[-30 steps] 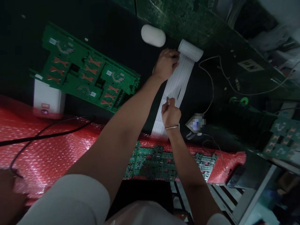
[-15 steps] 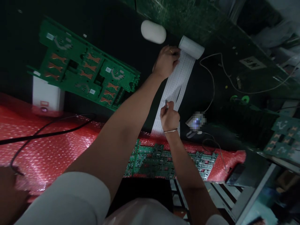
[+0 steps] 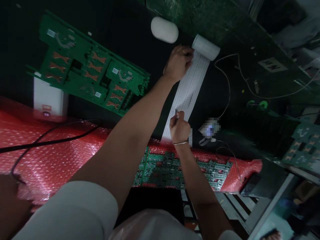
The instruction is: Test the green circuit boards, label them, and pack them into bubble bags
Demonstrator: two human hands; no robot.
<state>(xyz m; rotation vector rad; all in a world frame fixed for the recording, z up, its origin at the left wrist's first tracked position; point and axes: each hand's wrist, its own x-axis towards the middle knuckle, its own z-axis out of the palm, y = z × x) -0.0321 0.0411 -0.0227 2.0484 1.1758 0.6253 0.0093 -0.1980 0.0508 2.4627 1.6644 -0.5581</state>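
Strip point(image 3: 186, 86) is best held flat: left hand point(image 3: 177, 63) at its edge by the roll point(image 3: 206, 47), grip unclear; right hand point(image 3: 180, 127) clamped on a slim tool point(image 3: 176, 112).

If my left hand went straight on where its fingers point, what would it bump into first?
Probably the white roll. The left hand's fingers point up and to the right, at the roll's near end. They look very close, but I can't tell whether they already touch it.
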